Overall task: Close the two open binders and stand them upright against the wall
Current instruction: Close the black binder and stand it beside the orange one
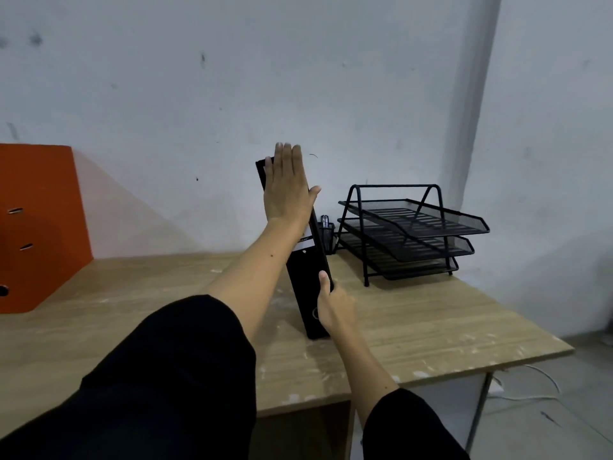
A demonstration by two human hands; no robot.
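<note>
Desk (pixel 431 327) bears black binder (pixel 305 287) upright between 2 hands (pixel 287 190).

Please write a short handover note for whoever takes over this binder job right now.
Left hand: flat, fingers straight, pressing the upper part of the black binder.
Right hand: gripping the binder's lower edge.
Black binder: closed, standing on the desk, tilted, apparently not yet against the wall.
Orange binder: closed, upright at the far left by the wall.
Done: both binders closed.
Left: straighten the black binder and set it against the wall, left of the paper trays.
</note>
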